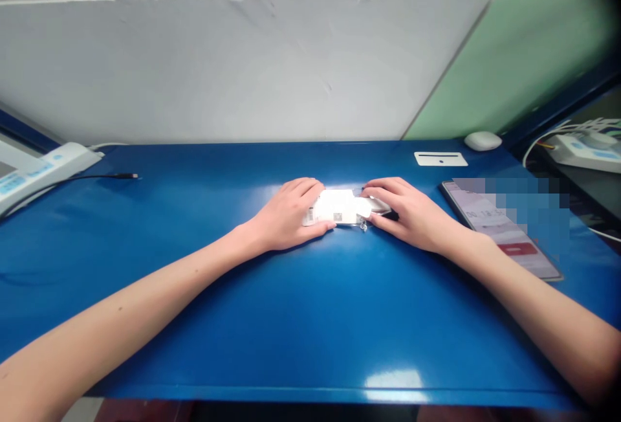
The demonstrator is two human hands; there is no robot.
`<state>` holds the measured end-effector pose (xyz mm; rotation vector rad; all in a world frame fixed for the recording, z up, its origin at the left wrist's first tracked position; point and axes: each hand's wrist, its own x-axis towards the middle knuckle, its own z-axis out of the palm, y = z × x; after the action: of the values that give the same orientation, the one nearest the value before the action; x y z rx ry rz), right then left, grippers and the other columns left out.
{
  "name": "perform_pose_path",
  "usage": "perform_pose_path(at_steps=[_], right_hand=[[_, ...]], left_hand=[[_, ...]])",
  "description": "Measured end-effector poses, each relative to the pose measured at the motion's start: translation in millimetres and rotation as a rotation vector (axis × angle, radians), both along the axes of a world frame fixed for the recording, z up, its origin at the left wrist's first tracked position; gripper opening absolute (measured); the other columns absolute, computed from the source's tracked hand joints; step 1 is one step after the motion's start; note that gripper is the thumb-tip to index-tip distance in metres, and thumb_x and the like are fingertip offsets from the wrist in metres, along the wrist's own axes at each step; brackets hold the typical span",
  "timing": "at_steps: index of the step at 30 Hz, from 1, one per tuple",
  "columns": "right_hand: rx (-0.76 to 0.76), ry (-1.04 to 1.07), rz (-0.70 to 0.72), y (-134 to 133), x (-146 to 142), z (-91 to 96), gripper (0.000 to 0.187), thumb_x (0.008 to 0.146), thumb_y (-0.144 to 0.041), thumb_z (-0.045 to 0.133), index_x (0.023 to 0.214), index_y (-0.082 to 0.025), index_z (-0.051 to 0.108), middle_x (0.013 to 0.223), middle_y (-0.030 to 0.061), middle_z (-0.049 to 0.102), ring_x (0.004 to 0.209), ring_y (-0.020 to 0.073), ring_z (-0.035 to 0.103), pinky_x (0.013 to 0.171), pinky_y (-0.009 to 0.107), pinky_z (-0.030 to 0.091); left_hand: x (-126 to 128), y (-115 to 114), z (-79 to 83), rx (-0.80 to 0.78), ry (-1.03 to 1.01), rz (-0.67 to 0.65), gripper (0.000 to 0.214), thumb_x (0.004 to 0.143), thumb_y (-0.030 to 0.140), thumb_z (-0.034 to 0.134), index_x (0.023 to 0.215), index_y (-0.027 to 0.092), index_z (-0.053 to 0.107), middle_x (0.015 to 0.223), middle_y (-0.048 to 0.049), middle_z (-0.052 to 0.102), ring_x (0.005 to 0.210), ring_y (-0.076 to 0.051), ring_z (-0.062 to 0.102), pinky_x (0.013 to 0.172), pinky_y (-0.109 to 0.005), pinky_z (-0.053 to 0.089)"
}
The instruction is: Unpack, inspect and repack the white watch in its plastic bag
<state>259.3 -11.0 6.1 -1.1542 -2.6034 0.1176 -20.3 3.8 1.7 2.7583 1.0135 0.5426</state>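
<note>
A flat white card-like piece [338, 204] lies on the blue table, overexposed, with a small square printed code near its lower edge. Its left end is between the fingers and thumb of my left hand [291, 215], fingers curled along the far side and thumb along the near edge. At its right end, a flat silvery thing with a dark edge [381, 205] sits partly hidden under my right hand [405, 211], whose fingers and thumb close around it. Between them hangs a small shiny clasp-like bit [363, 225], too small to make out.
A phone with a lit screen [499, 228] lies right of my right hand. Behind it are a white slotted plate [440, 159] and a rounded white mouse-like object [483, 141]. Power strips stand left [48, 173] and right [589, 150]. A black cable [111, 177] lies at left.
</note>
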Motion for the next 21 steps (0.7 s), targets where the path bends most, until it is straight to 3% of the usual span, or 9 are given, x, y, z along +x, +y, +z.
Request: perform_pose_path(at_steps=[21], right_hand=[[0.007, -0.027, -0.038, 2.8, 7.5, 0.4, 0.031, 0.097, -0.028, 0.044, 0.123, -0.013, 0.053, 0.123, 0.0182, 0.061, 0.111, 0.0312, 0.059, 0.092, 0.047, 0.051]], left_hand=[[-0.4, -0.2, -0.9, 0.0, -0.015, 0.007, 0.053, 0.09, 0.051, 0.058, 0.124, 0.01, 0.052, 0.13, -0.0202, 0.058, 0.122, -0.033, 0.053, 0.103, -0.047, 0.044]])
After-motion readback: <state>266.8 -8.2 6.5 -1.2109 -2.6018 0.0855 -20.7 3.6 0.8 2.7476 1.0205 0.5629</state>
